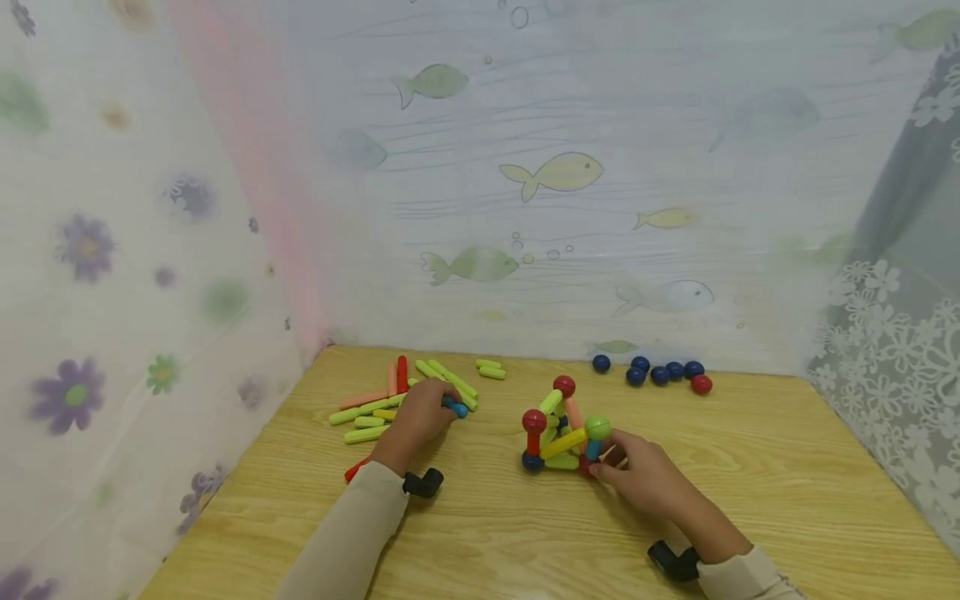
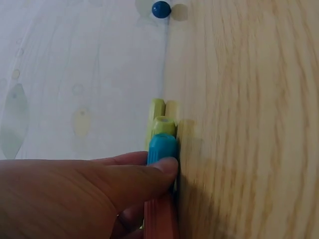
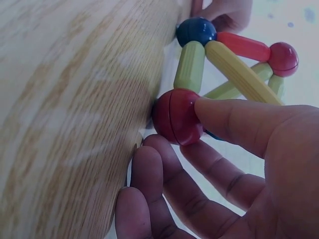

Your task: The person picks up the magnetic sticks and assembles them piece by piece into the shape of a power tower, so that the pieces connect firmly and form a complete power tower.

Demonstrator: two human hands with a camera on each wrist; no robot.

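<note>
Over the pile of magnetic rods at left, my left hand [image 1: 423, 414] pinches a blue rod [image 2: 162, 146] between thumb and fingers. A ball-and-rod frame [image 1: 564, 443] of magnetic pieces stands at the middle of the table. My right hand [image 1: 647, 477] holds its near right corner, with thumb and fingers on a red ball [image 3: 174, 117] at the base. Above that corner a short blue rod [image 1: 593, 450] carries a green ball [image 1: 597, 427]. A dark blue ball [image 3: 197, 32] marks another base corner, joined to the red ball by a light green rod [image 3: 189, 64].
Light green rods [image 1: 367, 410], with red and salmon ones, lie scattered around the left hand. Two short green rods [image 1: 491, 372] lie toward the back. Several dark blue balls [image 1: 659, 375] and one red ball [image 1: 701, 384] sit along the back right edge near the fish-print curtain [image 1: 562, 250].
</note>
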